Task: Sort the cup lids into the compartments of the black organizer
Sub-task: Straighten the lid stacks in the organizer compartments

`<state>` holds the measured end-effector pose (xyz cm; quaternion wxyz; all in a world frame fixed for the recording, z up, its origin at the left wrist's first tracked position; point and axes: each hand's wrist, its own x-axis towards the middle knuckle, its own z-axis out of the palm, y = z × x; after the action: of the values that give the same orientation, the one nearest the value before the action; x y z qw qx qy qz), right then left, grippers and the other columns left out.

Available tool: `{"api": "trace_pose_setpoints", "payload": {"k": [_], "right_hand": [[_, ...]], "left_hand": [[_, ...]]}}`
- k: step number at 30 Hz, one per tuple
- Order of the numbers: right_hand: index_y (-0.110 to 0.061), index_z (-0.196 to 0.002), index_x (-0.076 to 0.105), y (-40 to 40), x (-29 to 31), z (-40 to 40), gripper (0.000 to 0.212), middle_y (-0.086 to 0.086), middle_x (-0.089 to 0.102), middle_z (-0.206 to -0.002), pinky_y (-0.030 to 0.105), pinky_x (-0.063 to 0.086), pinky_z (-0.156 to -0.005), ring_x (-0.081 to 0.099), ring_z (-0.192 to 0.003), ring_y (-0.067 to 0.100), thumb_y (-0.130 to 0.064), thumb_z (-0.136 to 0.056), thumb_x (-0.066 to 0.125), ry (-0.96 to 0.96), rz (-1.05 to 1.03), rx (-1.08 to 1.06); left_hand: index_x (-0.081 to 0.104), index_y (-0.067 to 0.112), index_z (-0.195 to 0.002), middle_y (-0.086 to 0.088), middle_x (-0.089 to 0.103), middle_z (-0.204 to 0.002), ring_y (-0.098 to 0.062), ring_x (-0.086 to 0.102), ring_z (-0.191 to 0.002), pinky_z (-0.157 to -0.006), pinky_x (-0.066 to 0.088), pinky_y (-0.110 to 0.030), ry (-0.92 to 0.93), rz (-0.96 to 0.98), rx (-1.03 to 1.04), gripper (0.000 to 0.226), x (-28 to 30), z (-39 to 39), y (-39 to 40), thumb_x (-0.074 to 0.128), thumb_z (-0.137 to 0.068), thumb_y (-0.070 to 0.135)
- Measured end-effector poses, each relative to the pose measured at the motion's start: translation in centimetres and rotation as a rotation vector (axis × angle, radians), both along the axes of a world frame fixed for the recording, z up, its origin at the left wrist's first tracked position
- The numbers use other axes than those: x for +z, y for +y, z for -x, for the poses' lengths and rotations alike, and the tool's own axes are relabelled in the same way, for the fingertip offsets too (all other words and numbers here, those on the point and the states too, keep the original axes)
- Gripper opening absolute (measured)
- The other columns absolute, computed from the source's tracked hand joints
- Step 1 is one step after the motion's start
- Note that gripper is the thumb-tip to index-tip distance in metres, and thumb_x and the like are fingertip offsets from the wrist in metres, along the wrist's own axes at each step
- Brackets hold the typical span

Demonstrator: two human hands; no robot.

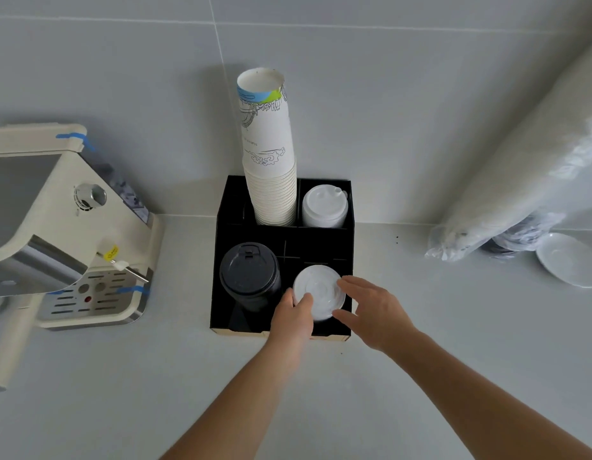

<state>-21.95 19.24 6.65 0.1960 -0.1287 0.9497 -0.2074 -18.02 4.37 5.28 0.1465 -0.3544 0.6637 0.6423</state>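
1. We look down on a pale tabletop [321, 393] with the black organizer [221, 260] against the tiled wall, and both of our hands are at its front right compartment.
2. Our left hand [293, 315] and right hand [376, 313] close on the clear lids [317, 292] from either side, fingertips pressed to the rim, a grip clamped on the stack as it sits in that compartment.
3. Just beside it, front left, stands one stack of black lids [249, 277], touching our left hand's side of the divider.
4. At the back we count one tall stack of paper cups [269, 154] on the left and one stack of white lids [324, 207] on the right.
5. The small middle compartments show only dark dividers.
6. Left of the organizer sits one cream coffee machine [68, 234], well apart.
7. Right, a long plastic-wrapped sleeve [520, 167] leans on the wall, with one white saucer [568, 260] beside its foot.
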Motion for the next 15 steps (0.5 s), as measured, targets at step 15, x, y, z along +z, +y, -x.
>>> {"api": "trace_pose_setpoints", "payload": {"k": [15], "right_hand": [[-0.032, -0.144, 0.044, 0.6, -1.1, 0.2, 0.05, -0.027, 0.027, -0.159, 0.03, 0.052, -0.09, 0.065, -0.108, 0.013, -0.047, -0.096, 0.05, 0.056, -0.08, 0.083]], "left_hand": [[0.037, 0.026, -0.149, -0.002, 0.047, -0.149, -0.024, 0.044, -0.135, -0.112, 0.037, -0.045, 0.002, 0.073, -0.023, 0.051, -2.3, 2.0, 0.7, 0.037, -0.098, 0.033]]}}
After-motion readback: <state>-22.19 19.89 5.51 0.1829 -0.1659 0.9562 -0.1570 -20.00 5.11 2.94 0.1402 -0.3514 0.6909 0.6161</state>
